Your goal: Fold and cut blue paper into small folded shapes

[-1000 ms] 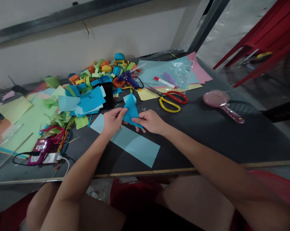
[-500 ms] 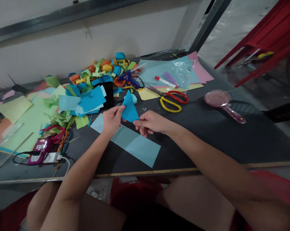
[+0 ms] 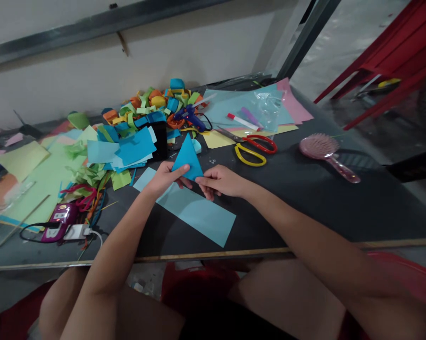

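Observation:
Between my two hands is a bright blue piece of paper (image 3: 187, 159), folded to a triangle with its point away from me. My left hand (image 3: 166, 177) pinches its lower left corner, thumb on top and fingers beneath. At the lower right corner, my right hand (image 3: 216, 182) grips it between thumb and curled fingers. Below them on the dark table lies a light blue paper strip (image 3: 198, 215), partly covered by my hands. Just behind the triangle sits a small pale blue paper piece (image 3: 196, 145), mostly hidden.
Open scissors (image 3: 250, 148) and a pink hairbrush (image 3: 328, 153) lie to the right. A blue glue gun (image 3: 191, 117) rests by a heap of folded colored papers (image 3: 156, 101). At left are blue sheets (image 3: 137, 147), a purple device (image 3: 62, 219) with cables and green paper (image 3: 39, 182).
My left hand has slid down and left along the triangle, its thumb now lying across the lower left part. More of the blue paper shows. My right hand keeps its corner.

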Tool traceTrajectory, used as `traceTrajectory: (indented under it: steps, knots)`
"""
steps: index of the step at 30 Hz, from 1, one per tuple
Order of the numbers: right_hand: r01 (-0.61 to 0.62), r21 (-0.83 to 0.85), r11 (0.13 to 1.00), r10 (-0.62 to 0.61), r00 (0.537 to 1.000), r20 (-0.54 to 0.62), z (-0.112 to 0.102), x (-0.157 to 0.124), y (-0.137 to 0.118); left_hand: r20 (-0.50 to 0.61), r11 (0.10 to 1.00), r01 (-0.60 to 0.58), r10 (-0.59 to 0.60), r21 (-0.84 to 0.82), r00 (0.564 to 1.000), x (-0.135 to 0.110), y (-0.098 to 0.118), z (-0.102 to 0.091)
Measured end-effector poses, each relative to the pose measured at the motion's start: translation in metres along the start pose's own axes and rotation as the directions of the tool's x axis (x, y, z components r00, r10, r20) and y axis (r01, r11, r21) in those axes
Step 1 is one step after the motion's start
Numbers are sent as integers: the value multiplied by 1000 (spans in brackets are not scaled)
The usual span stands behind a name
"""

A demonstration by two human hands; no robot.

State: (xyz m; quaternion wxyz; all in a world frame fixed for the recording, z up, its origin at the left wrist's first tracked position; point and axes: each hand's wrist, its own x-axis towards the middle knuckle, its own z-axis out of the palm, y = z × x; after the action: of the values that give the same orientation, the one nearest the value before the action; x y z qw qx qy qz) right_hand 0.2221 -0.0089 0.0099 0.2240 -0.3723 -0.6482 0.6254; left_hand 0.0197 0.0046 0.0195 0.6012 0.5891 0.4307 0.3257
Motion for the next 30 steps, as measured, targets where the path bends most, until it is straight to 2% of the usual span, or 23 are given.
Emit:
traceTrajectory:
  steps: [2, 5, 7, 9, 12, 15, 17, 21, 27, 30]
  knots:
    - [19, -21, 1000, -19, 1000, 3, 0, 0, -1, 26, 999, 42, -42, 17, 999, -2, 4, -2]
    - [28, -9, 1000, -28, 999, 18, -1, -2, -3, -21, 998, 64, -65, -16, 998, -1, 8, -11]
    - [13, -17, 1000, -13, 999, 41, -2, -3, -4, -89, 998, 38, -42, -50, 995, 0, 9, -21]
    - [-13, -49, 999, 16, 998, 60, -2, -4, -3, -227, 998, -40, 26, -57, 973, 0, 10, -33]
    - [-33, -60, 998, 36, 999, 40, -2, -3, -1, -322, 995, -92, 102, 45, 941, -2, 11, -41]
    - [-18, -37, 999, 19, 999, 32, -2, -1, 1, -266, 993, -96, 110, 65, 958, -4, 12, -33]
    - [-4, -28, 1000, 5, 999, 39, -2, 0, 2, -196, 993, -46, 66, 106, 978, -5, 11, -23]
    - [48, -15, 999, -49, 999, -20, -3, 1, 3, -228, 975, 33, 19, 221, 974, -1, 5, -11]
    - [24, -45, 999, -27, 998, -54, -3, 2, 3, -201, 1000, -8, 4, -20, 980, 3, 1, -8]
    - [29, -43, 999, -32, 998, -56, -4, 3, 4, -231, 995, -6, -16, -97, 973, 2, 4, -9]
